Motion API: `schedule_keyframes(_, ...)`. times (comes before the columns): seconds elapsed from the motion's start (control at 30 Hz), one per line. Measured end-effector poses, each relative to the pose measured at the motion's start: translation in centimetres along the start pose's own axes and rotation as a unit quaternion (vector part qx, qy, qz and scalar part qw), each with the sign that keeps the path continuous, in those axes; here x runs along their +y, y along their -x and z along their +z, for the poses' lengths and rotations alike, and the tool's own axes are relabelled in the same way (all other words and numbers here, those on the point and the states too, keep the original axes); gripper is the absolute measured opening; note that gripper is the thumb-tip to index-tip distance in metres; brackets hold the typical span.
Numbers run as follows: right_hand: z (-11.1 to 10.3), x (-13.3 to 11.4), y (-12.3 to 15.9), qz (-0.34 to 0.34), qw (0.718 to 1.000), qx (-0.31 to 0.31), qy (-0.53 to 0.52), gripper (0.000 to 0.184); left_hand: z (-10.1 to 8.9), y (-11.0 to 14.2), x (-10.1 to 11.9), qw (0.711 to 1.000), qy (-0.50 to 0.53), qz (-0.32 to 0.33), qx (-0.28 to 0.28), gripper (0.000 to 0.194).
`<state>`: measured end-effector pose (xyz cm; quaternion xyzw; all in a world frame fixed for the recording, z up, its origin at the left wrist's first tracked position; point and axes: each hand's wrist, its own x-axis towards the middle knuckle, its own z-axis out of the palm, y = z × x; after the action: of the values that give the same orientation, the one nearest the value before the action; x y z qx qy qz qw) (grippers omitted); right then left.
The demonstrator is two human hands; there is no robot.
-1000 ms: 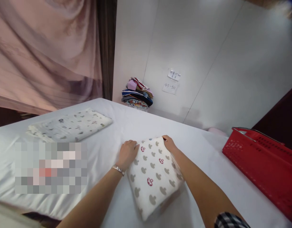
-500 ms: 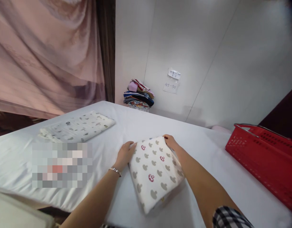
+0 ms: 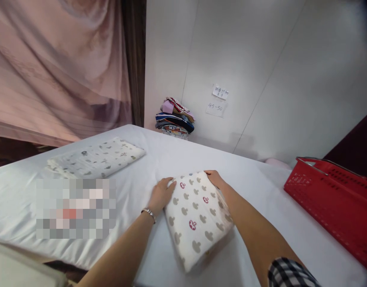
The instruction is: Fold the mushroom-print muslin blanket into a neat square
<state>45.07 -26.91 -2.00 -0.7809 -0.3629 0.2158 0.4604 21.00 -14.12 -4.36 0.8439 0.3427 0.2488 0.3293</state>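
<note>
A folded white cloth [image 3: 198, 215] with grey and red mouse-head prints lies in front of me on the white-covered table [image 3: 255, 239]. My left hand [image 3: 163, 194] grips its far left corner, thumb on top and the other fingers partly hidden at the edge. At the far right corner, my right hand [image 3: 215, 178] has its fingers closed round the edge. The near end of the cloth shows its folded layers, slightly spread. Further left lies another folded white cloth [image 3: 96, 159] with small grey and green prints, apart from both hands.
A red plastic basket [image 3: 329, 199] with a metal handle stands at the right. Behind the table, a stack of folded fabrics [image 3: 175, 119] rests by the wall, near two paper notes [image 3: 216, 107]. A pink curtain [image 3: 60, 71] hangs at left. One patch on the table is pixelated.
The mouse-print cloth and my left hand have shifted very slightly to the right in view. My grip at both corners looks the same.
</note>
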Motion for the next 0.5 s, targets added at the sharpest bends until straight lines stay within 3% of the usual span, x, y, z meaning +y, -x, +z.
schedule_keyframes(0.3,-1.9,-0.7,0.9,0.029,0.996,0.077,0.017,0.03,0.0,-0.1,-0.1,1.0,-0.007,0.001,0.006,0.04)
schedule_keyframes(0.5,-0.9,-1.0,1.9,0.049,0.992,0.073,0.09,0.041,0.0,-0.2,0.0,1.0,-0.014,0.004,0.002,0.041)
